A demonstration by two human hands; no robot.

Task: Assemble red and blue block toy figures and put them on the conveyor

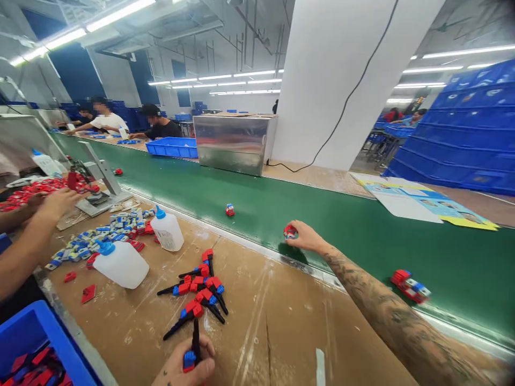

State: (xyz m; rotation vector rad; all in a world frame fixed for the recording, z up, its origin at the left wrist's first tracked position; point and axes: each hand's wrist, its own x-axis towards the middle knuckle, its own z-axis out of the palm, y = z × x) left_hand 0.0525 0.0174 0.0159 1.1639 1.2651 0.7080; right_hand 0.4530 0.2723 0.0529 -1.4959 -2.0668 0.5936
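My left hand [187,362], low in the view, is closed on a toy robot arm [189,358] with a blue fist and a black stick pointing up. Just beyond it, several similar red, blue and black toy arms [199,284] lie in a loose pile on the brown tabletop. My right hand [306,236] reaches out over the near edge of the green conveyor belt [265,201]. Its fingers pinch a small red and white toy piece [289,232], partly hidden by them. Another such toy piece [229,209] stands on the belt, and a larger red, white and blue toy piece [411,286] sits at right.
Two glue bottles [123,265] [168,230] with blue caps stand by a heap of white and blue parts [104,233]. A co-worker's hands [58,206] are beside a metal press [102,177]. A blue bin [72,340] holds toy parts at lower left. Blue crates [462,128] are stacked right.
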